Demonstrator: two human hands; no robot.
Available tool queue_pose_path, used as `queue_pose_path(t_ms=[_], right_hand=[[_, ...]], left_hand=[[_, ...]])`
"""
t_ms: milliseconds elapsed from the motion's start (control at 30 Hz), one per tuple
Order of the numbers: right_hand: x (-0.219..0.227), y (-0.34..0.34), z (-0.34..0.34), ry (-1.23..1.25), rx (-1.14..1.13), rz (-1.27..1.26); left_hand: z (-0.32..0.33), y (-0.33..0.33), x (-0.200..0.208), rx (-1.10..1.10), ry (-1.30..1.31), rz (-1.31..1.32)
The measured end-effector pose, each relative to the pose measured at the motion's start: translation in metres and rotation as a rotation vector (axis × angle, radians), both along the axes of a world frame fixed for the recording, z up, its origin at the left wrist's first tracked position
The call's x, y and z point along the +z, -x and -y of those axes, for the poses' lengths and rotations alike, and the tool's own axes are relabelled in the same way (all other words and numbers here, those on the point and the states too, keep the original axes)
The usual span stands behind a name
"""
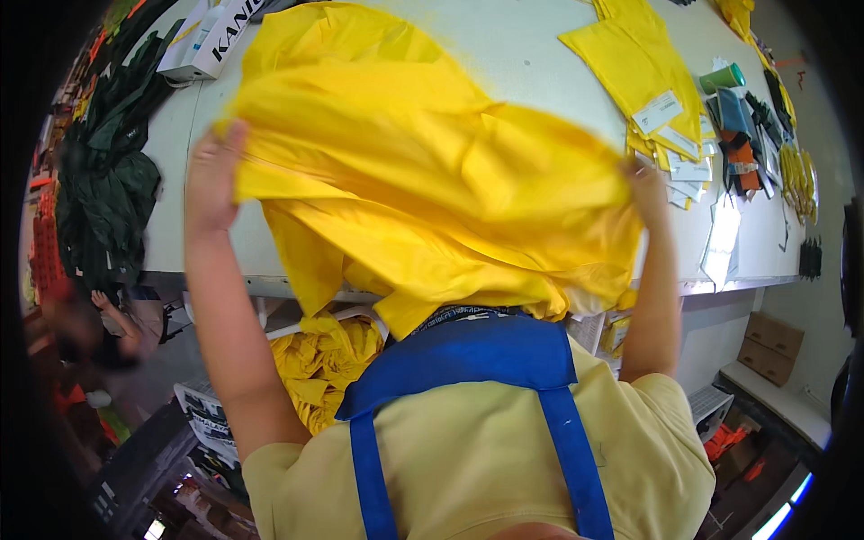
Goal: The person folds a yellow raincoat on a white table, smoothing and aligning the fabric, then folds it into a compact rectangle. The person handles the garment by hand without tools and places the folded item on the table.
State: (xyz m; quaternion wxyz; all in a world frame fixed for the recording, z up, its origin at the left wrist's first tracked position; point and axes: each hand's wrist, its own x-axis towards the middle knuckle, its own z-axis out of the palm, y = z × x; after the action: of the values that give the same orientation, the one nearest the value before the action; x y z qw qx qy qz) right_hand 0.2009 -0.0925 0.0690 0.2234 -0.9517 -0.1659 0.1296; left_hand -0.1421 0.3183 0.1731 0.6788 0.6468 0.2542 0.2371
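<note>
A large yellow garment or cloth piece [432, 162] is spread between my two hands above the near part of the white table [531, 54]. Its left edge is gripped by my left hand [214, 175], the fingers closed on it and slightly blurred. My right hand [646, 191] is closed on the opposite edge, also blurred. Loose folds hang over the table's near edge in front of my blue apron [459, 364]. Whether it is a jacket, trousers or a plain piece cannot be made out.
Flat yellow pieces [621, 45] with white labels lie at the far right, beside a green roll [722, 78]. Dark green garments [112, 198] drape over the left side, near a white box [202, 45]. More yellow cloth [328, 364] is heaped below the table. A person [112, 315] is at left.
</note>
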Motion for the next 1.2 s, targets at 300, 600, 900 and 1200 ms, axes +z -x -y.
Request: queue_pose_path(t_ms=[300,600,900,1200], right_hand=[[0.016,0.030,-0.066,-0.695,0.260,0.187],[0.080,0.131,-0.233,-0.796,0.383,-0.627],[0.106,0.130,-0.215,-0.521,0.504,-0.112],[0.032,0.134,0.022,-0.089,0.221,-0.477]], left_hand=[[-0.037,-0.067,0.024,-0.298,-0.169,-0.190],[-0.010,-0.087,0.061,-0.449,-0.166,-0.304],[-0.005,-0.123,0.064,-0.443,-0.246,-0.283],[0.013,-0.175,0.156,0.069,0.060,0.109]])
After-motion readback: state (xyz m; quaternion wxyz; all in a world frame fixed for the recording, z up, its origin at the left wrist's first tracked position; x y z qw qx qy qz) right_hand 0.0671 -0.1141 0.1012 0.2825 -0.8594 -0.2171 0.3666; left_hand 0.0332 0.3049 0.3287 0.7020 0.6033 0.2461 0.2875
